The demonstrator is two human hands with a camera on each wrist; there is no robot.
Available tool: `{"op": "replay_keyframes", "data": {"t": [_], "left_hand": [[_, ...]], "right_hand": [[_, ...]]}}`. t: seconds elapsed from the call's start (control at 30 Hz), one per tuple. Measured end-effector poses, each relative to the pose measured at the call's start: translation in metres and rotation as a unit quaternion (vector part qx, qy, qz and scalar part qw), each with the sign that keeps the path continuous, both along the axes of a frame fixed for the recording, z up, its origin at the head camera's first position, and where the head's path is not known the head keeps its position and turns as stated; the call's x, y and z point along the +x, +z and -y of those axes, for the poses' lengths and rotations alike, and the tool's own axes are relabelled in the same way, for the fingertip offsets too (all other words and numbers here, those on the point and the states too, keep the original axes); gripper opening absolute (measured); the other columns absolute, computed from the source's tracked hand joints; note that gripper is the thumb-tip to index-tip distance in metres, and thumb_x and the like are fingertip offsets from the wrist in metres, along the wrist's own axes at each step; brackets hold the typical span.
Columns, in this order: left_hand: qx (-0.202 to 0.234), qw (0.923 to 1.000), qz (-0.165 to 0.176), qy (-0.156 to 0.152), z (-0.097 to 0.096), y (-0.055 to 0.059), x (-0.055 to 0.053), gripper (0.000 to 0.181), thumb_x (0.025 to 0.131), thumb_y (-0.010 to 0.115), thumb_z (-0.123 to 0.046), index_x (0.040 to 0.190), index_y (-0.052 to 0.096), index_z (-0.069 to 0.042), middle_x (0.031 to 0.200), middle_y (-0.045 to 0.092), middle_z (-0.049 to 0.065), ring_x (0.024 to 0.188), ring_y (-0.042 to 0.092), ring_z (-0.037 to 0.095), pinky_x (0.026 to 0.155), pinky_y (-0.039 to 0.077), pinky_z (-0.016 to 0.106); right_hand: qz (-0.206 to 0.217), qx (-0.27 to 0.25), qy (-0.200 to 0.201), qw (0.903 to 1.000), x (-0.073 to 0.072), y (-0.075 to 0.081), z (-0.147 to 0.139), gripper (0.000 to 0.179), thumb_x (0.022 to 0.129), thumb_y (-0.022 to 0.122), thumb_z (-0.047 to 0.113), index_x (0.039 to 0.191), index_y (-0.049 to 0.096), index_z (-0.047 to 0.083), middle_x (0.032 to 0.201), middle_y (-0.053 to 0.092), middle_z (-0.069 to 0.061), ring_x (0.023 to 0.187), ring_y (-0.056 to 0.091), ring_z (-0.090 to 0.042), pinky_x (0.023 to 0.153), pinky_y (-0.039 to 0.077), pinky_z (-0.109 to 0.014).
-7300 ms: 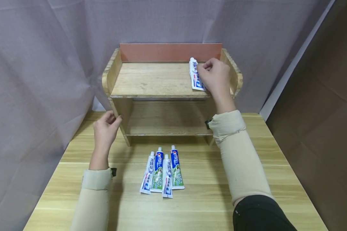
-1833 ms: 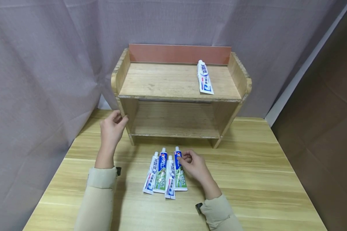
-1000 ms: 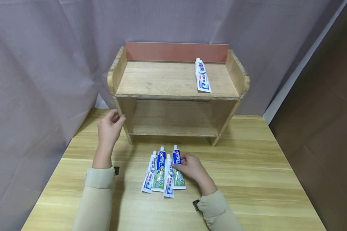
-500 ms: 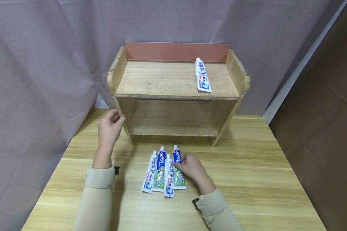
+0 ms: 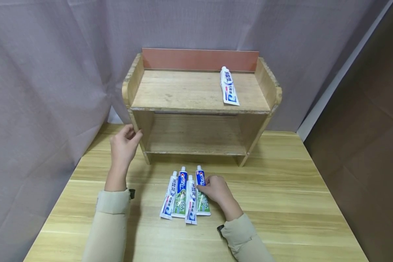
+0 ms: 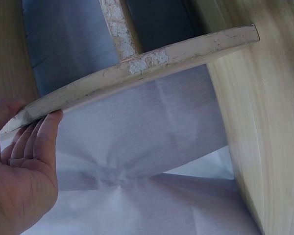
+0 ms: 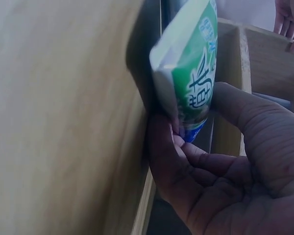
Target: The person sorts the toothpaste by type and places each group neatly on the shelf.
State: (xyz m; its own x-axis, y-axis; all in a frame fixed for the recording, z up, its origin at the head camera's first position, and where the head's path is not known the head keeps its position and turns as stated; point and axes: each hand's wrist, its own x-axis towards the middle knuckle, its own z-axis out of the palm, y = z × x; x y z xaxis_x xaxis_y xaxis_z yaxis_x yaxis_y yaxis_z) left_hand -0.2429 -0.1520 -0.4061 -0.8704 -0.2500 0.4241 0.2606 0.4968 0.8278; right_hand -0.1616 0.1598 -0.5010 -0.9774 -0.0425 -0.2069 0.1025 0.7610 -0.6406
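My left hand (image 5: 122,145) holds the front edge of the left side panel of a small wooden shelf (image 5: 201,109); in the left wrist view, thumb and fingers (image 6: 49,139) lie on either side of that panel (image 6: 88,90). On the table, my right hand (image 5: 218,191) pinches the rightmost blue-and-green toothpaste tube (image 5: 203,203). The right wrist view has the thumb on one side of this tube (image 7: 193,73) and fingers on the other. Beside it lie a white toothpaste tube (image 5: 191,203), another blue-and-green tube (image 5: 181,198) and another white tube (image 5: 168,200), caps towards the shelf.
One more white toothpaste tube (image 5: 229,87) lies on the shelf's upper board, right of the middle, cap to the back. The shelf stands at the rear of the wooden table (image 5: 281,203). Grey cloth (image 5: 52,72) hangs behind, and a brown panel (image 5: 363,120) borders the right.
My right hand has left the white tube on the upper board and come down to the rightmost blue-and-green tube, which it now pinches. The left hand keeps its place on the panel.
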Motion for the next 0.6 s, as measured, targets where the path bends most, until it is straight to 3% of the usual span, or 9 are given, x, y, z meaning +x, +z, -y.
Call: {"op": "replay_keyframes", "data": {"t": [0.23,0.6], "left_hand": [[-0.004,1.0,-0.002,-0.004,0.0008,-0.0002,0.0001,0.021,0.092,0.071,-0.019,0.108,0.074,-0.005,0.101,0.076,0.013,0.091,0.075,0.027,0.08,0.061,0.036],[-0.002,1.0,-0.002,-0.005,-0.0001,-0.0001,-0.0005,0.021,0.092,0.071,-0.018,0.108,0.074,-0.005,0.101,0.076,0.013,0.091,0.075,0.027,0.079,0.061,0.036]], "right_hand": [[0.012,-0.015,-0.002,0.9998,-0.0001,0.0001,0.0,0.03,0.087,0.078,0.032,0.076,0.063,0.008,0.063,0.058,-0.002,0.052,0.049,-0.013,0.047,0.041,-0.025],[0.008,-0.013,0.007,0.9999,-0.004,-0.0029,-0.0054,0.037,0.085,0.079,0.035,0.068,0.058,0.011,0.059,0.053,0.001,0.051,0.045,-0.011,0.046,0.037,-0.023]]}}
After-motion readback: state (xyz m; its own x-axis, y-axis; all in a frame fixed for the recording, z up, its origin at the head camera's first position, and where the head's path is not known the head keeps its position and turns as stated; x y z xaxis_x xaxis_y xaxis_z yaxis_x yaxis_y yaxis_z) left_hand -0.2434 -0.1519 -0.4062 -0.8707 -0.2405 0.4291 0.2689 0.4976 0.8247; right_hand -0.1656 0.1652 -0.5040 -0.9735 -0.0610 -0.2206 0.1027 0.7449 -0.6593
